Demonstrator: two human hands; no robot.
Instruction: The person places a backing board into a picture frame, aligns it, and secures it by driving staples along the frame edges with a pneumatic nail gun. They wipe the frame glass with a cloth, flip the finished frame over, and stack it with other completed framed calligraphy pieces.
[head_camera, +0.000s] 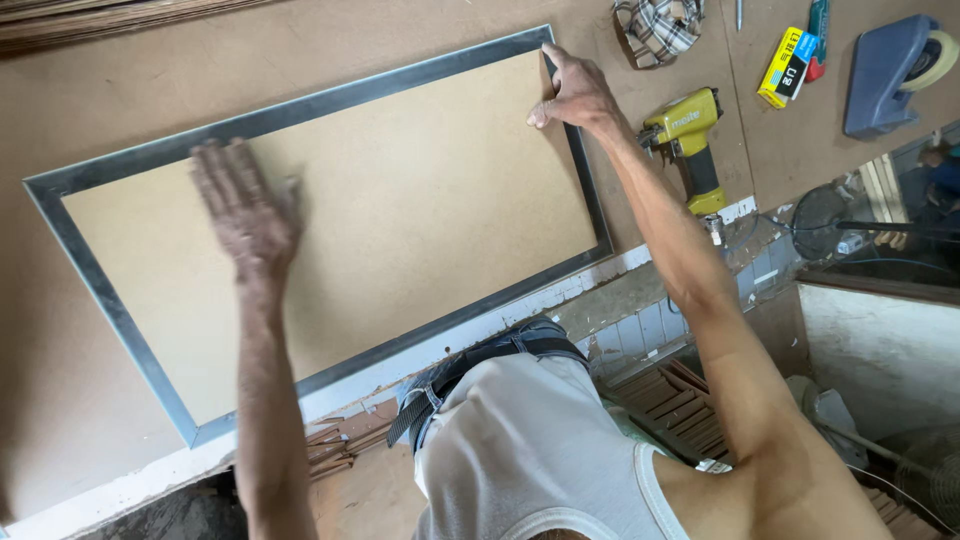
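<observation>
A wide, thin backing board (400, 210) lies face-down inside a grey metal frame (100, 285) on the brown workbench (60, 400); it looks light and stiff but likely to flex, best pressed flat or gripped at its edges. The left hand (243, 212) lies spread, palm down, on the board. The right hand (572, 92) presses open fingers at the frame's far corner, near a yellow nail gun (688, 140).

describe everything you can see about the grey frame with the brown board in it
The grey frame is a long rectangle of thin, metal-looking strips with mitred corners, lying flat and slightly skewed on the brown worktable. A plain tan backing board, like hardboard, fills it edge to edge. The left hand rests flat on the board, blurred. The right hand presses its fingers at the frame's far right corner. A yellow nail gun lies just beyond the right side, apart from it.
</observation>
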